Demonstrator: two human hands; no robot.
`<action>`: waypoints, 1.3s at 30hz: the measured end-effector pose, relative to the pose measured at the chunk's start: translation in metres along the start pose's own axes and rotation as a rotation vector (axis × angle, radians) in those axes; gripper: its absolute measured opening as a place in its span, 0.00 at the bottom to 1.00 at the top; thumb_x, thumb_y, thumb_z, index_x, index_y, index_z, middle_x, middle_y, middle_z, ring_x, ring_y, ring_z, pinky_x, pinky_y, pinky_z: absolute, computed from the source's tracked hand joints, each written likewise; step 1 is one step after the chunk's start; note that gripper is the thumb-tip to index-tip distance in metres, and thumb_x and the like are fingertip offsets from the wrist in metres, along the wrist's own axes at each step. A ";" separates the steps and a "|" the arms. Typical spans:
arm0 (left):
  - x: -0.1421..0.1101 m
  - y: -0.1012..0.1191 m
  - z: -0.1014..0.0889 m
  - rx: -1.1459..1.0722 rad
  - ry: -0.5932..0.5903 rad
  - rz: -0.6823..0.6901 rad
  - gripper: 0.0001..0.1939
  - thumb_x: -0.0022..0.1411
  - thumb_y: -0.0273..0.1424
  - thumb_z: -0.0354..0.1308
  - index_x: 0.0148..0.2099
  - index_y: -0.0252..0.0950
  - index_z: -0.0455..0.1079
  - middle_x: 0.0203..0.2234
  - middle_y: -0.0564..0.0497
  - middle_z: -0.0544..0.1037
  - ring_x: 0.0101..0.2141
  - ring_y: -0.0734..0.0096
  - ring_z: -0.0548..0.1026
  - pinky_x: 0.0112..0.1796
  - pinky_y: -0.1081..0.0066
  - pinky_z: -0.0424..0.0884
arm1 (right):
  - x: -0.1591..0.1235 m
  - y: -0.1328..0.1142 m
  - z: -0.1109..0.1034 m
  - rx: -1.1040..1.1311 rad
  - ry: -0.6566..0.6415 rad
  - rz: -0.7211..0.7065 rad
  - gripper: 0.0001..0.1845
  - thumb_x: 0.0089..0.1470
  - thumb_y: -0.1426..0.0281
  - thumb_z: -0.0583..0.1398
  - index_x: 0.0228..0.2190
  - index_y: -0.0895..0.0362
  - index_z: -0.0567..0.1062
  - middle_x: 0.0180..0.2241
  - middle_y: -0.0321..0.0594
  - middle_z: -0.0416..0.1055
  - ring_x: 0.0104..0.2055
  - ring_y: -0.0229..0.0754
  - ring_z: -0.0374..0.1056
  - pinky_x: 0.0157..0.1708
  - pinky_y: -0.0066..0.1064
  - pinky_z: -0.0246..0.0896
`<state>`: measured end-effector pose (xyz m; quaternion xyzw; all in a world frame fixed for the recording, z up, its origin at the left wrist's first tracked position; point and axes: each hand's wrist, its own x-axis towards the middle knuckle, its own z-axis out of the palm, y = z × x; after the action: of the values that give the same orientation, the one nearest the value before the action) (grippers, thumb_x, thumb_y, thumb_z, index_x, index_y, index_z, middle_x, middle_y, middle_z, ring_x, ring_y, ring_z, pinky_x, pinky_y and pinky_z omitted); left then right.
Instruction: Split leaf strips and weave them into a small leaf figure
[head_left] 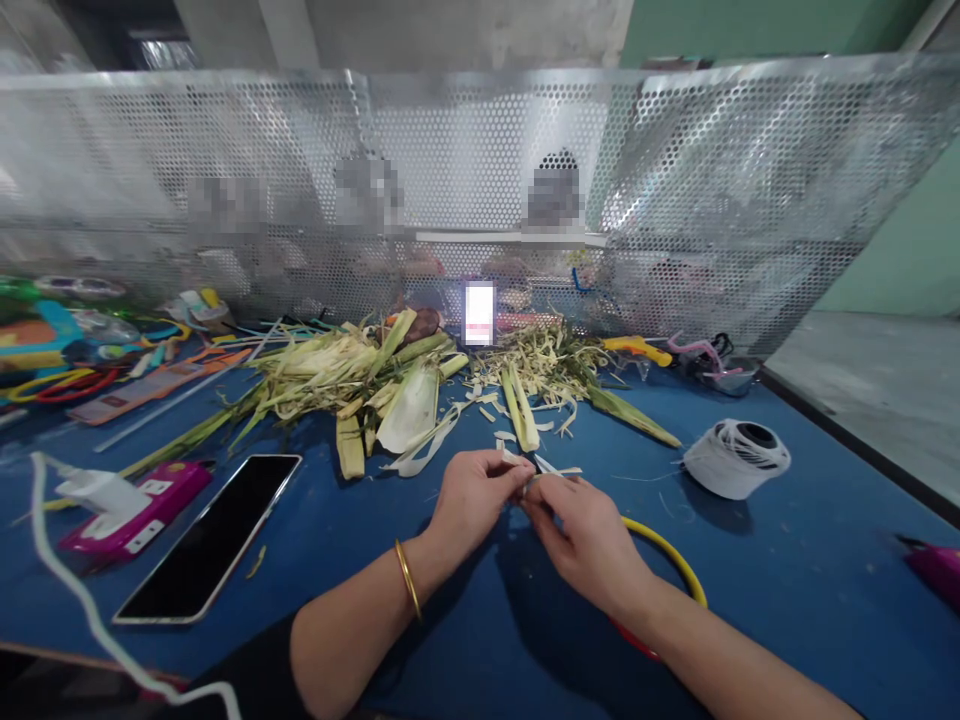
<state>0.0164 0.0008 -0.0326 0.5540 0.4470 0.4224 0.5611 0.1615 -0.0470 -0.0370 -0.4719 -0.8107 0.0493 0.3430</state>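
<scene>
My left hand [476, 495], with a gold bangle [407, 578] at its wrist, is closed in a pinch on a small pale plant strip [515, 458]. Right beside it, my right hand [581, 520] is closed too, its fingertips meeting the left ones at the strip. A thin pale end [562, 471] shows above the right fingers. The fingers hide most of what they grip. Just beyond the fingertips a grey pointed blade [551, 466] shows in part. A yellow curved handle or loop [679, 560] and a bit of red lie behind the right wrist. Cut stalk pieces [519, 408] lie just ahead.
Husks and leaves [322, 370] and shavings [555, 360] are heaped along the perforated metal screen [465, 130]. A white thread spool [735, 460] stands right. A phone [214, 535] and purple power strip [142, 510] with a white cable lie left. A lit screen [479, 312] stands behind.
</scene>
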 end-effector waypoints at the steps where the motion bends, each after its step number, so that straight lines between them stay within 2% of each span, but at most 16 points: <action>1: 0.000 0.002 0.000 -0.007 -0.007 -0.016 0.11 0.47 0.36 0.63 0.31 0.33 0.77 0.22 0.51 0.75 0.24 0.72 0.70 0.30 0.72 0.66 | 0.000 0.000 -0.003 -0.011 0.019 -0.024 0.12 0.60 0.73 0.51 0.25 0.55 0.67 0.24 0.36 0.70 0.26 0.38 0.64 0.30 0.29 0.52; 5: -0.002 0.011 -0.002 0.070 -0.112 -0.031 0.11 0.47 0.37 0.62 0.27 0.33 0.75 0.17 0.54 0.72 0.21 0.75 0.66 0.27 0.74 0.62 | 0.005 0.005 -0.015 -0.118 0.211 -0.006 0.09 0.60 0.67 0.55 0.34 0.56 0.74 0.28 0.40 0.73 0.30 0.41 0.66 0.34 0.32 0.53; 7: -0.005 0.013 -0.002 0.153 -0.212 -0.027 0.12 0.48 0.37 0.61 0.21 0.33 0.72 0.15 0.55 0.69 0.20 0.76 0.64 0.25 0.75 0.59 | 0.008 0.008 -0.018 -0.071 0.214 0.038 0.08 0.58 0.65 0.57 0.36 0.55 0.75 0.31 0.41 0.74 0.34 0.43 0.68 0.36 0.33 0.55; 10: -0.010 0.013 0.000 0.237 -0.294 -0.037 0.16 0.51 0.38 0.59 0.17 0.33 0.67 0.13 0.56 0.67 0.19 0.78 0.62 0.24 0.75 0.56 | 0.010 0.010 -0.014 0.180 0.119 0.125 0.09 0.57 0.67 0.58 0.26 0.54 0.74 0.27 0.37 0.73 0.31 0.40 0.68 0.34 0.31 0.59; 14: -0.012 0.010 0.002 0.185 -0.379 -0.049 0.15 0.51 0.39 0.59 0.20 0.33 0.70 0.13 0.56 0.67 0.18 0.78 0.63 0.24 0.75 0.58 | 0.011 0.010 -0.009 0.319 0.174 0.241 0.12 0.54 0.68 0.58 0.20 0.55 0.71 0.23 0.36 0.71 0.29 0.40 0.67 0.31 0.29 0.59; 16: -0.010 0.011 0.002 0.125 -0.344 -0.088 0.15 0.49 0.39 0.60 0.20 0.33 0.69 0.13 0.55 0.68 0.18 0.77 0.64 0.25 0.74 0.61 | 0.012 0.012 -0.011 0.359 0.176 0.290 0.12 0.54 0.66 0.57 0.21 0.55 0.72 0.25 0.37 0.72 0.30 0.40 0.68 0.32 0.29 0.60; 20: -0.006 0.017 -0.001 -0.040 -0.143 -0.171 0.20 0.46 0.47 0.62 0.26 0.32 0.72 0.16 0.53 0.71 0.19 0.76 0.67 0.26 0.73 0.65 | 0.016 0.017 -0.023 0.444 0.072 0.407 0.15 0.56 0.59 0.55 0.31 0.56 0.75 0.28 0.38 0.74 0.32 0.42 0.69 0.33 0.30 0.62; 22: -0.006 0.021 -0.002 -0.079 -0.105 -0.169 0.24 0.48 0.51 0.60 0.29 0.32 0.73 0.17 0.52 0.72 0.18 0.76 0.67 0.26 0.74 0.65 | 0.016 0.018 -0.027 0.409 -0.024 0.399 0.14 0.55 0.59 0.55 0.30 0.56 0.75 0.26 0.36 0.73 0.30 0.41 0.67 0.30 0.29 0.60; 24: -0.008 0.023 -0.003 -0.081 -0.114 -0.159 0.24 0.48 0.52 0.59 0.29 0.32 0.73 0.16 0.53 0.71 0.18 0.77 0.67 0.24 0.74 0.64 | 0.016 0.016 -0.027 0.336 -0.064 0.342 0.13 0.54 0.61 0.56 0.26 0.55 0.74 0.24 0.35 0.72 0.28 0.40 0.65 0.29 0.28 0.58; 27: -0.010 0.021 -0.001 -0.031 -0.203 -0.152 0.20 0.44 0.46 0.65 0.23 0.33 0.70 0.13 0.54 0.69 0.18 0.77 0.66 0.23 0.75 0.61 | 0.014 0.014 -0.023 0.268 -0.002 0.266 0.12 0.55 0.64 0.55 0.23 0.55 0.72 0.23 0.35 0.71 0.27 0.39 0.65 0.29 0.28 0.57; 29: -0.010 0.020 -0.001 -0.017 -0.211 -0.152 0.17 0.43 0.43 0.67 0.23 0.33 0.70 0.13 0.54 0.69 0.18 0.77 0.66 0.23 0.75 0.62 | 0.013 0.013 -0.021 0.257 0.071 0.291 0.12 0.55 0.63 0.55 0.25 0.55 0.72 0.24 0.36 0.72 0.29 0.40 0.66 0.30 0.29 0.58; 32: -0.008 0.020 -0.001 -0.041 -0.024 -0.107 0.16 0.47 0.42 0.64 0.25 0.32 0.72 0.16 0.52 0.72 0.19 0.76 0.67 0.24 0.75 0.62 | 0.013 0.014 -0.020 0.262 0.237 0.435 0.14 0.55 0.59 0.56 0.29 0.55 0.73 0.27 0.38 0.73 0.31 0.42 0.67 0.31 0.30 0.59; 33: -0.007 0.021 -0.002 -0.054 0.045 -0.085 0.16 0.48 0.42 0.64 0.26 0.32 0.73 0.17 0.52 0.73 0.20 0.76 0.67 0.25 0.75 0.62 | 0.013 0.015 -0.020 0.283 0.258 0.483 0.16 0.55 0.57 0.56 0.29 0.56 0.73 0.26 0.38 0.72 0.30 0.42 0.67 0.31 0.30 0.59; 35: -0.007 0.024 -0.002 -0.077 0.109 -0.067 0.15 0.48 0.41 0.64 0.28 0.32 0.74 0.19 0.51 0.75 0.22 0.75 0.68 0.25 0.75 0.62 | 0.012 0.015 -0.018 0.353 0.166 0.518 0.20 0.56 0.54 0.54 0.24 0.56 0.71 0.22 0.37 0.69 0.26 0.40 0.65 0.28 0.29 0.58; 37: -0.008 0.025 -0.001 -0.093 0.095 -0.084 0.12 0.46 0.37 0.65 0.29 0.32 0.74 0.20 0.51 0.75 0.22 0.75 0.69 0.25 0.75 0.62 | 0.011 0.013 -0.013 0.397 0.009 0.479 0.22 0.56 0.54 0.54 0.21 0.56 0.69 0.19 0.35 0.66 0.24 0.38 0.62 0.26 0.28 0.56; 39: -0.009 0.025 0.001 -0.098 0.060 -0.103 0.10 0.45 0.33 0.65 0.29 0.32 0.75 0.19 0.52 0.75 0.23 0.75 0.69 0.26 0.75 0.63 | 0.009 0.010 -0.007 0.360 -0.062 0.402 0.21 0.57 0.56 0.53 0.19 0.56 0.67 0.18 0.34 0.65 0.23 0.37 0.60 0.25 0.27 0.54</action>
<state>0.0157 -0.0077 -0.0078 0.4893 0.4704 0.4307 0.5948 0.1703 -0.0364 -0.0307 -0.5530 -0.6891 0.2743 0.3796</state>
